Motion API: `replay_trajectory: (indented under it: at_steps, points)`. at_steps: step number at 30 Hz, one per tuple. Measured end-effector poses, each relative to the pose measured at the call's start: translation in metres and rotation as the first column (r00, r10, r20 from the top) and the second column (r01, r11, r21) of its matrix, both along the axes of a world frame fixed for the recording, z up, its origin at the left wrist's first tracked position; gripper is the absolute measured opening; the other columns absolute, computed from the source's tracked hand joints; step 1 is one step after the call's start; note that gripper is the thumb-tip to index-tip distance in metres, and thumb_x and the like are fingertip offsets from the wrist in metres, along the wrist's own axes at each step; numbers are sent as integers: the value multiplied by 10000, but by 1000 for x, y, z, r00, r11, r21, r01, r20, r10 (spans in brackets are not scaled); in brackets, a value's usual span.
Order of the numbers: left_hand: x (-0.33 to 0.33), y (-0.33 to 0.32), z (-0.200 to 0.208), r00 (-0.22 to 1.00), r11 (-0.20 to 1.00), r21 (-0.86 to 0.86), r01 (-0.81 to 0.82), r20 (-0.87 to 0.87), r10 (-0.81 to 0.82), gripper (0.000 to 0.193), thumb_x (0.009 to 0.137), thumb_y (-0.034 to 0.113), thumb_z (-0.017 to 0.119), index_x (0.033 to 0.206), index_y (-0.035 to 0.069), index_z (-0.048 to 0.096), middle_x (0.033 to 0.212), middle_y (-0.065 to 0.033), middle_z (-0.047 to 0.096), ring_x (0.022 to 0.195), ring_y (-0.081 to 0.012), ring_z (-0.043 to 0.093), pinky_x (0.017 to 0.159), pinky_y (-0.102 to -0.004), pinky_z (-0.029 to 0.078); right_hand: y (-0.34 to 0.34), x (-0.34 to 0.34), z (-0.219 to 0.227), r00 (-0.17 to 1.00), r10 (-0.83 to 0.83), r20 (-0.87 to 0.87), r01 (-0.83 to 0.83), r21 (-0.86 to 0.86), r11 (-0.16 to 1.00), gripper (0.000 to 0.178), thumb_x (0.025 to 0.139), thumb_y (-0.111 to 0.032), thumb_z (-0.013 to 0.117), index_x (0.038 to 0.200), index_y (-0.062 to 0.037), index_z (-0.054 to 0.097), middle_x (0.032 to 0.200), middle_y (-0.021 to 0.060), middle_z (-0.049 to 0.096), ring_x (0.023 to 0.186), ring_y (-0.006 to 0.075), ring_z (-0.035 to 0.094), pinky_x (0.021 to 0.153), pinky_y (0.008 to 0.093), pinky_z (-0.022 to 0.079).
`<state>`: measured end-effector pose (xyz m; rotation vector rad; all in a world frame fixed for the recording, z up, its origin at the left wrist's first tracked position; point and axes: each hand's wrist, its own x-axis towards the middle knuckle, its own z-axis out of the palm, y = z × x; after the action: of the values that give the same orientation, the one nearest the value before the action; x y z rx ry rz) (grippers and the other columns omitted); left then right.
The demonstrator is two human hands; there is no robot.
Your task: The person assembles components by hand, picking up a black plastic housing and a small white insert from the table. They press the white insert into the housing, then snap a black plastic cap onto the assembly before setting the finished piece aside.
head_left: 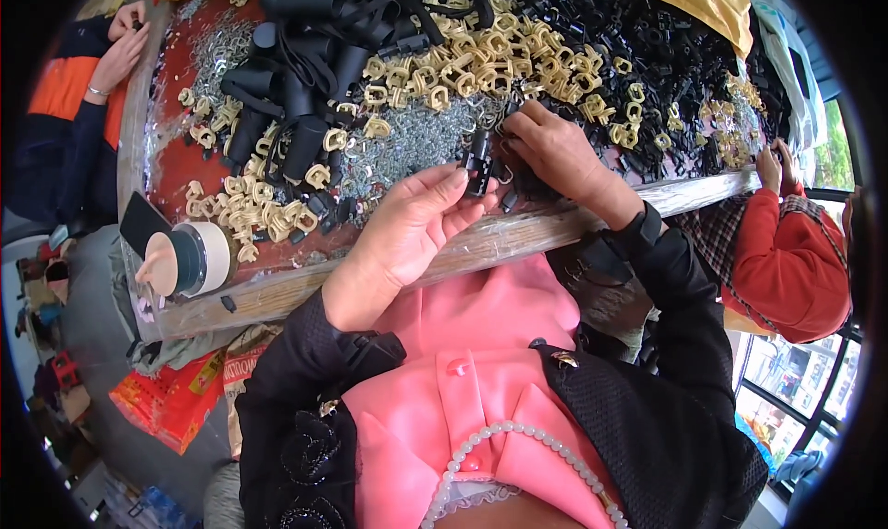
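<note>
Between the thumb and fingers of my left hand (pixel 421 219) is a small black plastic part (pixel 479 164), held upright over the near edge of the table. To its right, my right hand (pixel 560 154) is closed, its fingers curled down by the pile; what they grip, if anything, is hidden. Small silvery metal pieces (pixel 407 141) lie spread just beyond my left hand. Beige plastic clips (pixel 462 57) are heaped farther back. Many loose black parts (pixel 610 57) cover the right side of the table.
A wooden rim (pixel 490 242) edges the red table. Black tubes (pixel 301 113) are piled at left-centre, near a tape roll (pixel 203 256) and a dark flat phone-like slab (pixel 143 224). Co-workers in an orange-and-dark top (pixel 69 94) and a red top (pixel 786 261) sit at either side.
</note>
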<state>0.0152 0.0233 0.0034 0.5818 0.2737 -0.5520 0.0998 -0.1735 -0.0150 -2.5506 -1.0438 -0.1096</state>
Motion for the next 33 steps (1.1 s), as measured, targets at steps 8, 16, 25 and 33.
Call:
replay_trajectory:
  at_steps: [8, 16, 25, 33]
  points:
    - [-3, 4, -6, 1000, 999, -39, 9, 4, -8, 141, 798, 116, 531, 896, 15, 541, 920, -136, 567, 858, -217, 564, 730, -234, 469, -2, 5, -8, 998, -55, -22, 53, -71, 996, 110, 763, -114, 506, 845, -44, 484, 724, 94, 484, 582, 264, 523, 524, 355, 424]
    - [-2, -2, -5, 999, 999, -12, -38, 1, 38, 122, 801, 123, 525, 887, 41, 551, 972, -164, 547, 893, -226, 544, 775, -290, 458, -5, -7, 19, 547, 160, -822, 380, 414, 827, 122, 834, -143, 471, 805, -25, 488, 635, 14, 493, 497, 49, 408, 425, 190, 329]
    - [0, -6, -10, 995, 996, -51, -73, 61, 76, 153, 800, 155, 530, 907, 49, 555, 964, -141, 554, 930, -225, 517, 839, -333, 414, 7, -36, 23, 208, 507, -836, 647, 506, 570, 106, 838, -131, 472, 824, -29, 495, 648, 6, 495, 479, 27, 380, 421, 147, 298]
    - [-5, -9, -12, 977, 988, -117, -103, 173, 123, 153, 794, 191, 535, 896, 87, 581, 979, -131, 555, 959, -233, 504, 875, -343, 392, 14, -47, 24, 486, 315, -815, 528, 561, 637, 114, 834, -140, 489, 824, -27, 490, 646, 0, 494, 479, 26, 401, 423, 152, 316]
